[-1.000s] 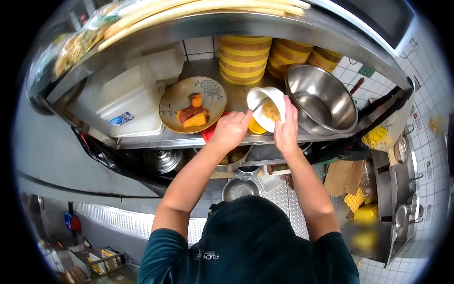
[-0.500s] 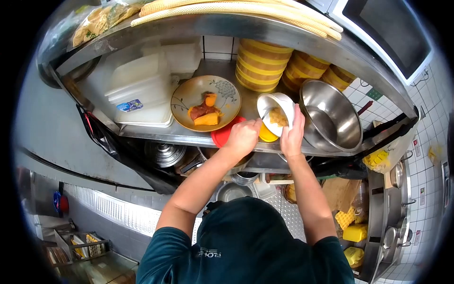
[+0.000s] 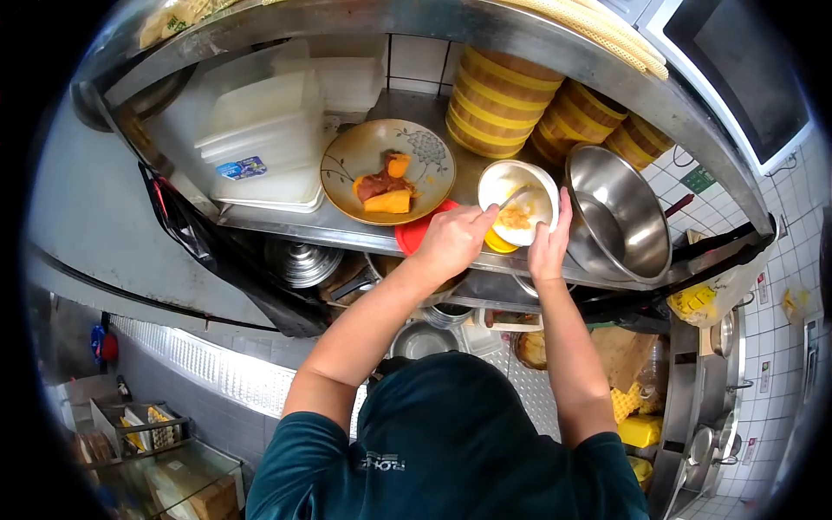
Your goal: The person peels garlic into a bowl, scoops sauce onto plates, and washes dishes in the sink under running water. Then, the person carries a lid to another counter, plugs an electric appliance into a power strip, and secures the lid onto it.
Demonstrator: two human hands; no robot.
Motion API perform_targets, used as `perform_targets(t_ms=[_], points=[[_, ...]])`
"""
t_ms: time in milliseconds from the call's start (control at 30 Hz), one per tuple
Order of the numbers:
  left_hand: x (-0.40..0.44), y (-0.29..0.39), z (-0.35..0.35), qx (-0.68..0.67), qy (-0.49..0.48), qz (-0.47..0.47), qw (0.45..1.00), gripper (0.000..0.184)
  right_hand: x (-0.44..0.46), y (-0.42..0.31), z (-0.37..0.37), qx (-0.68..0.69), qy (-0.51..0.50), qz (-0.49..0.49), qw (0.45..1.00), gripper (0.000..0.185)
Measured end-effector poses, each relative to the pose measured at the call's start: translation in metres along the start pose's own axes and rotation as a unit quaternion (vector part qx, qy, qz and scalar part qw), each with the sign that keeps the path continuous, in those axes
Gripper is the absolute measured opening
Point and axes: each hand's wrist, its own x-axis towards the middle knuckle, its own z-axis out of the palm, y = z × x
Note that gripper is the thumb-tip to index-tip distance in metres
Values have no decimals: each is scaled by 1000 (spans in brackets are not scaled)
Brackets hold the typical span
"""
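My left hand (image 3: 454, 243) is closed around the handle of a spoon (image 3: 513, 198), whose end reaches into a white bowl (image 3: 490, 179). Yellowish mash (image 3: 518, 215) lies low inside that bowl. Against the bowl's right side, my right hand (image 3: 549, 246) grips the wall, with fingers outside and thumb near the rim. To the left, a patterned plate (image 3: 342, 178) carries orange chunks (image 3: 387, 202) and a reddish-brown peel-like piece (image 3: 381, 183). Beside my left hand a red round item (image 3: 414, 235) shows partly, and a yellow one (image 3: 498, 243) sits under the bowl.
A large steel bowl (image 3: 637, 208) stands tilted close to my right hand. Bamboo steamers (image 3: 498, 104) are stacked behind, under an upper metal shelf (image 3: 347, 26). Plastic containers (image 3: 260, 139) fill the left. Pots and a lidded pan (image 3: 303, 262) sit below the shelf edge.
The white bowl has turned so its opening faces up toward me more, and the spoon now shows in it. My left hand has shifted slightly right. The whole view has shifted a little.
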Motion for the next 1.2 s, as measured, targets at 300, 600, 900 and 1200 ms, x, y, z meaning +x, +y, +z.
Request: perform_targets(t_ms=[300,600,900,1200], points=[[-3,1,11,24,-57,52,997,40,0,-7,-12,35,15,4,999,68],[6,-1,3,74,-31,75,994,41,-8,-5,-19,-46,-2,-58,997,67],[-1,3,7,123,-65,41,989,40,-13,0,-27,-66,-3,-99,993,70],[-13,14,12,79,-115,17,990,40,-13,-2,-25,-91,-8,-105,990,71]])
